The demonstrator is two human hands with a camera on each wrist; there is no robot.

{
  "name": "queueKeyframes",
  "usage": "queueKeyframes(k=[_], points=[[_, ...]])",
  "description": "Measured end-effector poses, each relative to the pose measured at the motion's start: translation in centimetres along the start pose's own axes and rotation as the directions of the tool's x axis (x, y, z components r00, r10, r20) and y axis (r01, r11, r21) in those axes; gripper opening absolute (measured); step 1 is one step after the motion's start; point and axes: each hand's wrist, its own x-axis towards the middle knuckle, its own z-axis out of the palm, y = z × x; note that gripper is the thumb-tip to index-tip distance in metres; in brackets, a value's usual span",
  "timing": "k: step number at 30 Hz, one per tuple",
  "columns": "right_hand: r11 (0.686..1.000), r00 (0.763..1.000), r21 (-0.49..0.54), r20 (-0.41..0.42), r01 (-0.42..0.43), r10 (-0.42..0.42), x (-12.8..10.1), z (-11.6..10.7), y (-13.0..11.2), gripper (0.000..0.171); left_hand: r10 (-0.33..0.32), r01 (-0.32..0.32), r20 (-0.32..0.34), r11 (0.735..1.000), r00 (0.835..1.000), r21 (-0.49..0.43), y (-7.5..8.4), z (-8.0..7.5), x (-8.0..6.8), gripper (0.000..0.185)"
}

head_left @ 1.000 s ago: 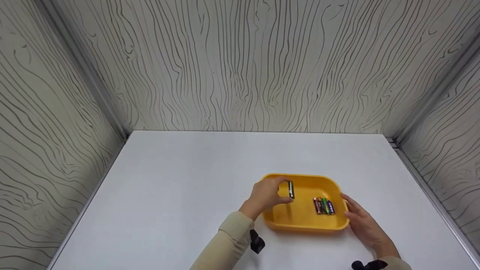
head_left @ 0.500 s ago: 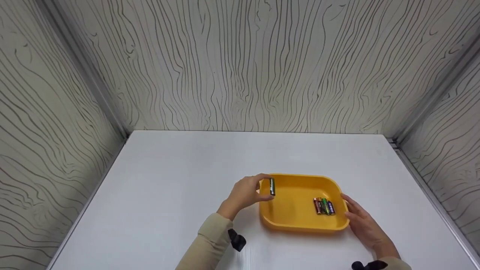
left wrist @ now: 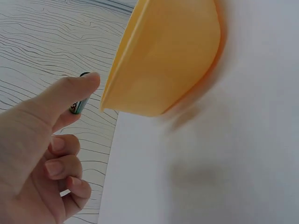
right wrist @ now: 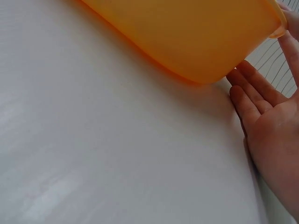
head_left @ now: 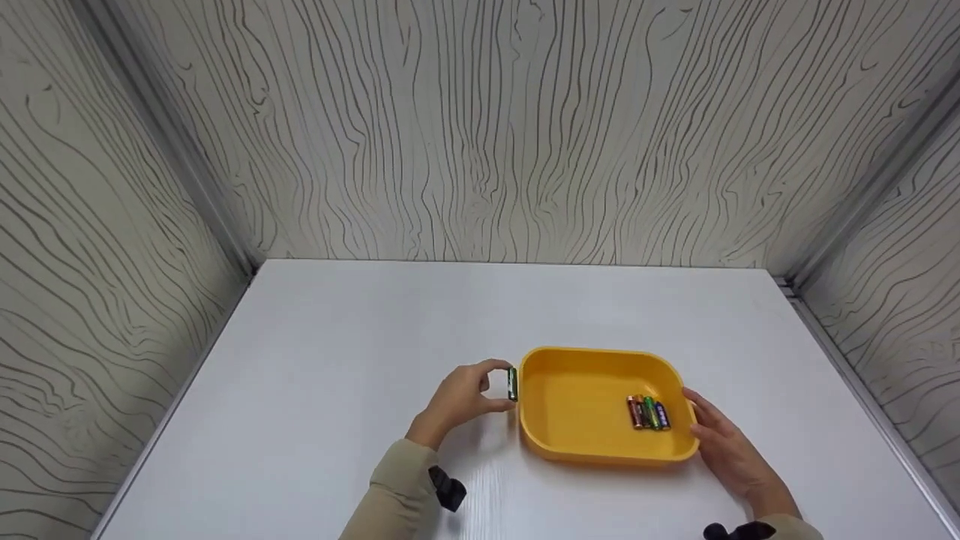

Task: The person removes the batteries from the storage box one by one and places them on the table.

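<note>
A yellow tray [head_left: 577, 442] sits on the white table [head_left: 360, 352]. Several batteries [head_left: 648, 412] lie side by side in its right part. My left hand [head_left: 469, 394] pinches a green battery [head_left: 512, 384] between thumb and forefinger, just outside the tray's left rim and above the table. In the left wrist view the green battery [left wrist: 79, 105] peeks out behind the thumb, beside the tray [left wrist: 168, 60]. My right hand [head_left: 724, 442] rests with straight fingers against the tray's right wall; in the right wrist view its fingertips [right wrist: 243, 77] touch the tray [right wrist: 196, 32].
Wood-grain walls close the table in at the back [head_left: 495, 135], left and right. Bare white tabletop stretches left of and behind the tray. Dark wrist straps [head_left: 448, 489] show on both beige sleeves.
My left hand has carried the green battery leftward, from over the tray's left part out past its left rim. The right hand and the tray have stayed put.
</note>
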Motion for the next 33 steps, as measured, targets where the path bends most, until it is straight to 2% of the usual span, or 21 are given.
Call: queueKeyframes(k=[13, 19, 22, 29, 33], points=[[1.000, 1.000, -0.006, -0.005, -0.013, 0.013, -0.5, -0.3, 0.3, 0.065, -0.109, 0.109, 0.023, 0.994, 0.994, -0.025, -2.6, 1.3, -0.7, 0.052], [1.000, 1.000, -0.004, 0.002, -0.014, 0.014, -0.7, -0.2, 0.2, 0.063, -0.150, 0.150, 0.035, 0.989, 0.988, 0.007, -3.6, 2.0, -0.8, 0.053], [0.999, 1.000, -0.035, 0.003, -0.014, 0.015, -0.6, -0.1, 0.2, 0.062, -0.172, 0.171, 0.037, 0.985, 0.984, 0.015, -4.0, 2.1, -0.8, 0.054], [0.998, 1.000, -0.052, 0.005, 0.025, -0.025, -0.4, -0.1, 0.3, 0.062, -0.144, 0.144, 0.007, 0.989, 0.990, 0.046, -4.4, 2.3, -1.0, 0.053], [0.998, 1.000, -0.060, 0.012, 0.022, -0.021, -0.4, -0.1, 0.3, 0.062, -0.168, 0.168, 0.004, 0.984, 0.986, 0.062, -4.4, 2.4, -1.0, 0.052]])
